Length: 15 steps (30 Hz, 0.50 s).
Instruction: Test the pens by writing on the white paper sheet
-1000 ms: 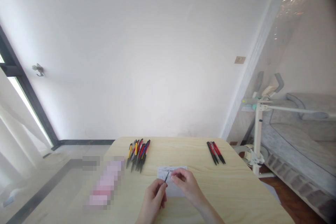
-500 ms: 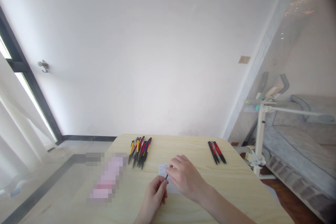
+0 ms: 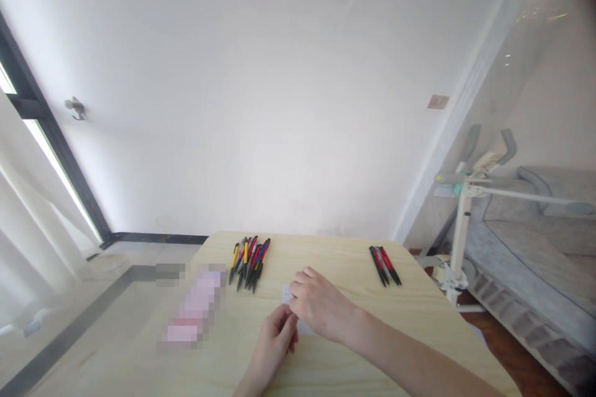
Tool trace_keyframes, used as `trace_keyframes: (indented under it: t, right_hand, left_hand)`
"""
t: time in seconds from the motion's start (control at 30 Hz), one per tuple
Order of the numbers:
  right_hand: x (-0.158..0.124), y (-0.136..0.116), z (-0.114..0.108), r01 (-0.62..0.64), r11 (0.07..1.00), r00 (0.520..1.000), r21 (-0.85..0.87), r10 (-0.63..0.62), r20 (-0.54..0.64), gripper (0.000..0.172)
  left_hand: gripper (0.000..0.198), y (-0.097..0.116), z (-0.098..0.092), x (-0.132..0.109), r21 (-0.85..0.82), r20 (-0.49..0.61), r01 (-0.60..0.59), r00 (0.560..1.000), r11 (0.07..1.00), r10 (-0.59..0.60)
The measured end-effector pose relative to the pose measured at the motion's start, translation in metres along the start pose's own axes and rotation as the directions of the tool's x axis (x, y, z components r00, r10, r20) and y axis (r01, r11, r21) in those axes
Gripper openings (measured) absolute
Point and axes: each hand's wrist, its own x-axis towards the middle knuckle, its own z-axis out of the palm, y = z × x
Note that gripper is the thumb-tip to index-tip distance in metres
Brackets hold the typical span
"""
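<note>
My left hand [image 3: 275, 336] is closed in a pinch just above the table. Pressed close against its fingertips, my right hand [image 3: 317, 305] is also closed, fingers bent downward. Between them is a slim dark pen, now almost wholly covered by the fingers. A white paper slip [image 3: 305, 327] with print lies under the hands, largely hidden by them. Left of the hands, beyond the paper, a loose pile of pens [image 3: 249, 263] in yellow, red, blue and grey with black ends lies on the table. Several red, grey and black pens [image 3: 385, 265] lie side by side at the right.
The pale wood-grain table [image 3: 354, 360] has rounded far corners and stands near a white wall [image 3: 298, 105]. A blurred-out pink patch [image 3: 193, 310] shows at its left. Exercise equipment [image 3: 460, 229] and a grey sofa [image 3: 535, 242] are on the right, a curtain [image 3: 32, 248] on the left.
My right hand has moved slightly left and closer to my left hand. The dark pen that showed between the fingers is now nearly hidden. The view has shifted a little.
</note>
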Motion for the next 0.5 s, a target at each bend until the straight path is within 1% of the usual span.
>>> trace_keyframes:
  t: [0.17,0.5]
  right_hand:
    - [0.0010,-0.0024,0.0031,0.040,0.999,0.999,-0.004,-0.040,-0.003,0.020]
    - [0.0026,-0.0016,0.0079,0.078,0.996,0.997,-0.034,-0.078,0.005,0.018]
  left_hand:
    - [0.027,-0.0018,-0.0005,-0.0002,0.021,0.008,-0.012,1.000,1.000,0.012]
    - [0.025,-0.0040,0.0001,0.0009,0.046,0.010,-0.012,1.000,0.999,0.012]
